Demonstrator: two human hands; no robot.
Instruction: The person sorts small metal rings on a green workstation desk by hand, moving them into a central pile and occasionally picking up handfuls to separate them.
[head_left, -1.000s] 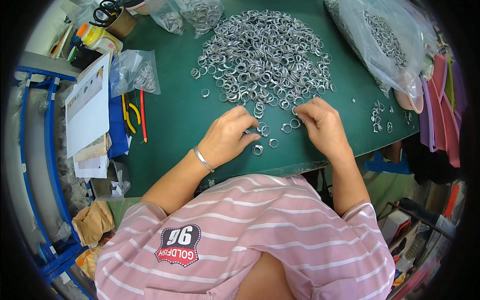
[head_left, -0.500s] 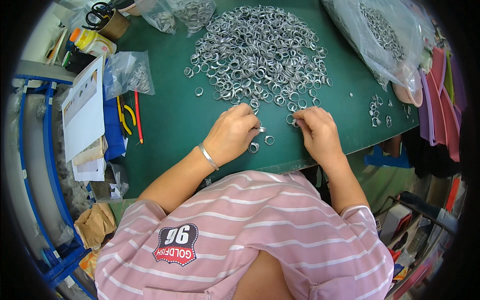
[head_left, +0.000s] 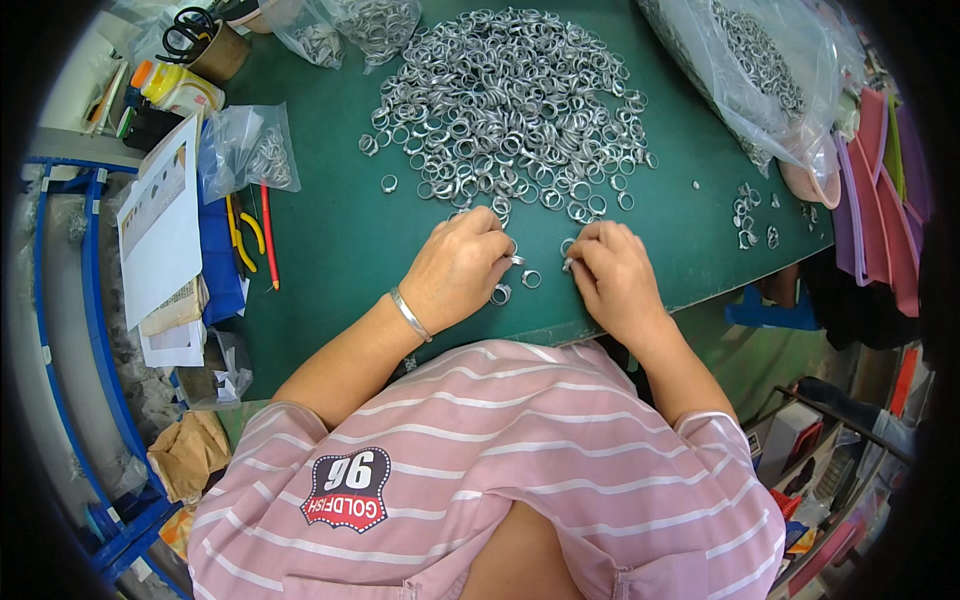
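My left hand (head_left: 455, 268) is closed in a pinch on the green table (head_left: 330, 230), and a silver metal ring (head_left: 516, 259) shows at its fingertips. My right hand (head_left: 614, 274) pinches another silver ring (head_left: 567, 247) between thumb and fingers, a short way to the right. Just below the left fingertips lie two loose rings, a plain-looking one (head_left: 531, 279) and a thicker one (head_left: 501, 294). Beyond both hands spreads a large pile of similar rings (head_left: 510, 110), its near edge close to my fingers.
A clear plastic bag of rings (head_left: 745, 80) leans at the far right, with several small metal pieces (head_left: 745, 215) nearer me. On the left lie yellow-handled pliers (head_left: 240, 235), a red pen-like tool (head_left: 270, 240), papers (head_left: 165, 220) and a small bag (head_left: 250, 150).
My right hand has moved left and slightly closer to my left hand, carrying its ring away from the pile's edge. The left hand stays nearly in place. The whole view has shifted slightly.
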